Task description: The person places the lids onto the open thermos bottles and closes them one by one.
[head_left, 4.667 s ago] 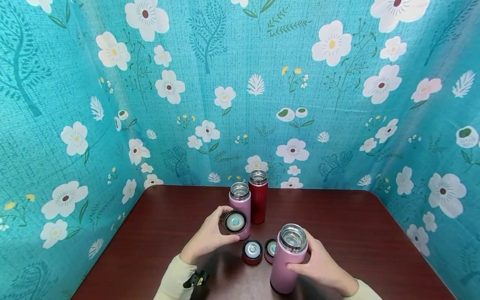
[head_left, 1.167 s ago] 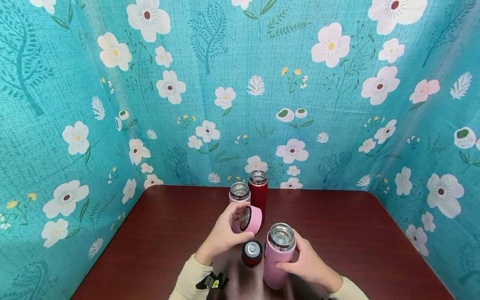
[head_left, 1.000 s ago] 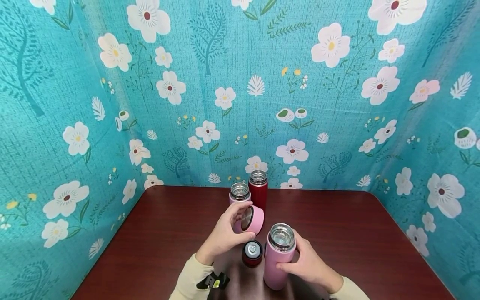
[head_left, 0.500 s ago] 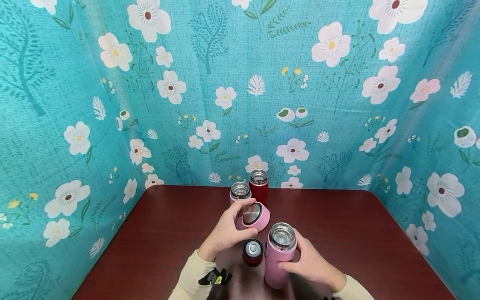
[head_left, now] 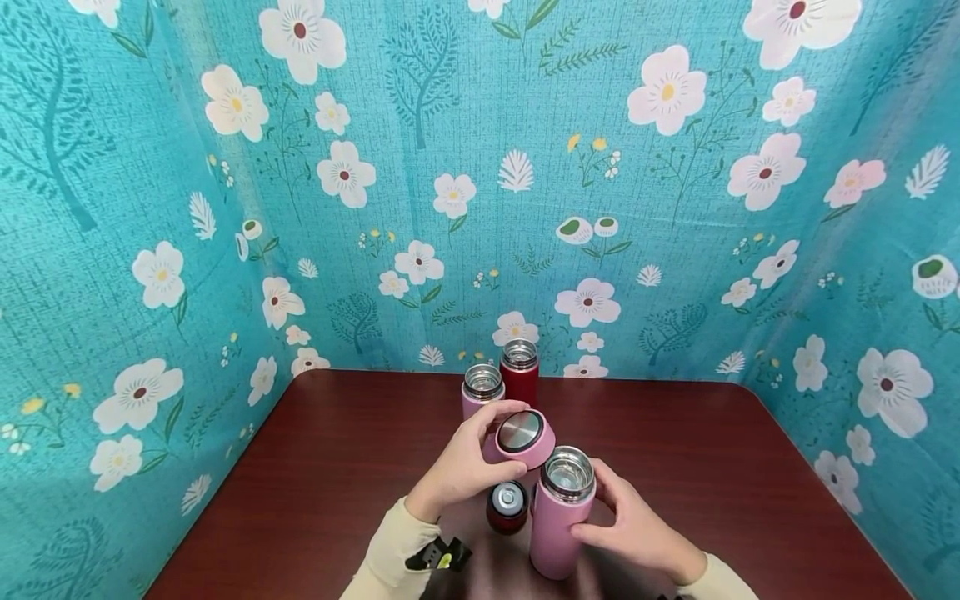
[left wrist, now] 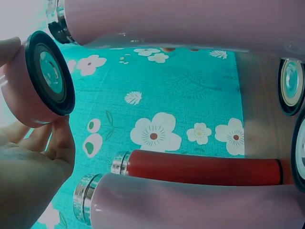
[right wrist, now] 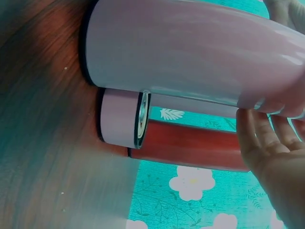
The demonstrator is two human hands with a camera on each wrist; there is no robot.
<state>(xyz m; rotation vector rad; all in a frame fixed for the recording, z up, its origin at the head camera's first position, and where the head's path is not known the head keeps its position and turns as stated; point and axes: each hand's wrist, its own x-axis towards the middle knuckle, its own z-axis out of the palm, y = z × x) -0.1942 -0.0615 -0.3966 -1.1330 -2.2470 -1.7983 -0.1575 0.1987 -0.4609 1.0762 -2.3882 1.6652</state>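
1. The front pink bottle (head_left: 557, 537), lidless and upright, is gripped by the right hand (head_left: 637, 529); the fingers are spread only as wide as its body, with the thumb laid on the near side.
2. A pink lid (head_left: 521, 431) is pinched by the left hand (head_left: 472, 454), its rim spanned by thumb and fingers. It is held tilted, steel top up, near the front bottle's mouth, to the left; whether the two touch cannot be told.
3. A dark red lid (head_left: 507, 510) is seen on the desk (head_left: 337, 475), underside up, just left of the front bottle.
4. Another pink lid (right wrist: 119, 117) is mostly hidden behind that bottle.
5. Beyond it, the rear pink bottle (head_left: 477, 406) and a red bottle (head_left: 519, 385) are left open-mouthed.
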